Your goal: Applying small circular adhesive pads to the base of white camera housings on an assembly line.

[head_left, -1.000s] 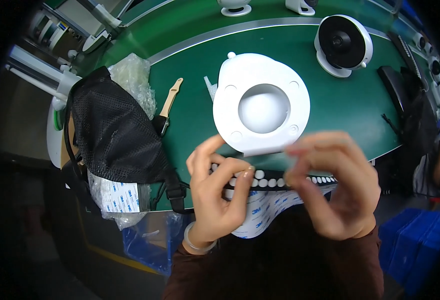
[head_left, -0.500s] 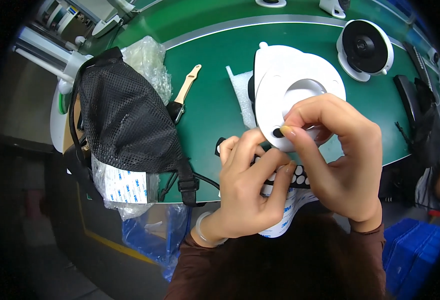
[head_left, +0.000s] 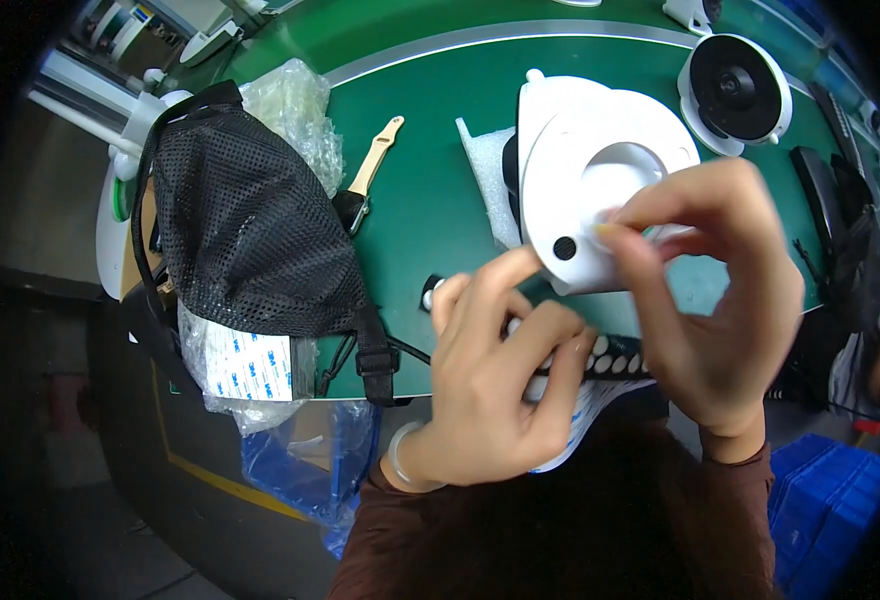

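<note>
Both hands are bunched together right at the near edge of the round white plastic housing (head_left: 600, 190). Right hand (head_left: 720, 300) pinches its rim with fingertips; left hand (head_left: 495, 385) presses a black strip of white round pads (head_left: 615, 358), probably pinching one. Black mesh bag (head_left: 250, 240) sits well left of the housing.

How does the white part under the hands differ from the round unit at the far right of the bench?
The white part shows an all-white face with one small black dot; the round unit has a black face inside a white rim. The white part is partly covered by the right hand, with the left hand just below it; the round unit stands untouched. The white part looks larger in view. Both sit on the green bench.
</note>
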Demonstrator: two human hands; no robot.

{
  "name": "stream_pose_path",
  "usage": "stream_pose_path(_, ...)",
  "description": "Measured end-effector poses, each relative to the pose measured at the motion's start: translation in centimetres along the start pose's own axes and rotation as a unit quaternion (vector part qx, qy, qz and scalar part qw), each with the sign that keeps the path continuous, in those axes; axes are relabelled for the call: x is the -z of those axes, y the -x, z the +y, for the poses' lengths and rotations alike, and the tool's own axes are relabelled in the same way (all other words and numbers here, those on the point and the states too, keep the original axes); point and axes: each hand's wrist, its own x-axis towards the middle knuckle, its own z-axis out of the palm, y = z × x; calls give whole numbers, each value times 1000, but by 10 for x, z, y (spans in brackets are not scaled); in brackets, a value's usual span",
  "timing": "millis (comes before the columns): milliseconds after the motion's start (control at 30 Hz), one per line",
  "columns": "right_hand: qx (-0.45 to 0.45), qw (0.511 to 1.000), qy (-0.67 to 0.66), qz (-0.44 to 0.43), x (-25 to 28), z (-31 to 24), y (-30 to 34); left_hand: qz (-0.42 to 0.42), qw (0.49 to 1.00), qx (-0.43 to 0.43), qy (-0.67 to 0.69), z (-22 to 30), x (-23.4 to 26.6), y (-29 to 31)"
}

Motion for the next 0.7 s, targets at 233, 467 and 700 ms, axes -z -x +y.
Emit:
stream_pose_path(233, -116, 957, -102, -244, 33, -1, 37, -21, 991, 29, 132, -3, 21, 17)
stream_pose_path(467, -81, 966, -125, -212, 32, 5, 51, -141, 989, -28, 33, 5, 21, -1)
stream_pose_path(700, -48, 985, -75, -147, 37, 1, 53, -115, 993, -19, 18, 16, 16, 0)
